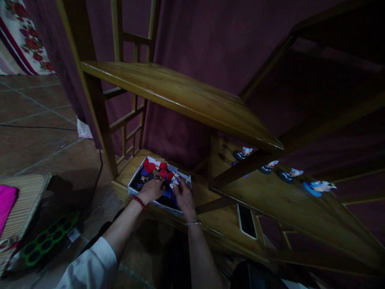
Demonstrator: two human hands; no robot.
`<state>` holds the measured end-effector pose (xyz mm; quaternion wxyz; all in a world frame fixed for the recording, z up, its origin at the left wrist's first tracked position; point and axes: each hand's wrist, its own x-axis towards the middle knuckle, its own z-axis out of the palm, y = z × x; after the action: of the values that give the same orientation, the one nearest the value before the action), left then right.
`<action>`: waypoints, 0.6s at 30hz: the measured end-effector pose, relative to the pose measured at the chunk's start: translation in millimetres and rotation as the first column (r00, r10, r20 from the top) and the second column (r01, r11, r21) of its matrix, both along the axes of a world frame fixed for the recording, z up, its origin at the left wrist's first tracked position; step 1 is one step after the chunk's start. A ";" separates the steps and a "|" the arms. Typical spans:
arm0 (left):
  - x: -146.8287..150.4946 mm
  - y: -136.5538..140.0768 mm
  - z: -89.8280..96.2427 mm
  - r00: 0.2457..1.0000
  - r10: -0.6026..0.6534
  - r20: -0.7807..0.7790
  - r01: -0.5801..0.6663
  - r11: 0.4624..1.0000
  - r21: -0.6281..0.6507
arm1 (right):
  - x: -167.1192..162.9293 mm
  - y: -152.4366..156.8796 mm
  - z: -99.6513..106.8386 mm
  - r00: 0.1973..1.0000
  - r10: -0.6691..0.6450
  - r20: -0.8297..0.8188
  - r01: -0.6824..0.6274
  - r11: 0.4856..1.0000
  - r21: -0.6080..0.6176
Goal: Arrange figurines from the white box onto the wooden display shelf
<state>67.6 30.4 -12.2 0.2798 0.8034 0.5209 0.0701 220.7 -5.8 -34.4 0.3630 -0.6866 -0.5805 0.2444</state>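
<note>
— Where are the hands, measured from the shallow white cardboard box [131, 185] on the lowest wooden shelf [222, 218]?

— Both are over its near edge. The left hand [152, 190], with a red bead bracelet [138, 202] at the wrist, lies palm down inside the box, fingers spread on the dark contents; whether it grips anything I cannot tell. The right hand [183, 196], with a thin silver bangle [194, 223], is at the box's right end, its fingers closed around a small blue-and-white figurine [174, 180], held just above the box.

— What fills the box?

— Small figures with round red caps [156, 167], packed toward the far side, with darker pieces beneath.

— How much room is there around the box?

— Little overhead: a slanted golden-brown wooden shelf board [180, 96] juts out above it, its front edge over the hands. Left of the box stands a wooden upright post [100, 120], close to the box's left corner. Behind the box hangs a maroon curtain [210, 44]. Right of the box the bare shelf is open, as far as a white-rimmed dark phone [246, 220] lying flat, well apart.

— Anything farther right?

— A row of blue-and-white figurines [288, 174] on a higher wooden board, well apart from the box.
</note>
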 end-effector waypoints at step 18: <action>-17.6 24.6 -17.6 0.982 0.103 0.158 -0.113 0.992 0.060 | -4.1 -5.8 8.4 0.992 -0.019 0.121 0.046 0.973 -0.225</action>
<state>49.9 55.0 -29.9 0.2874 0.7752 0.5378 0.1649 216.6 -11.6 -25.9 0.2510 -0.7462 -0.5579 0.2623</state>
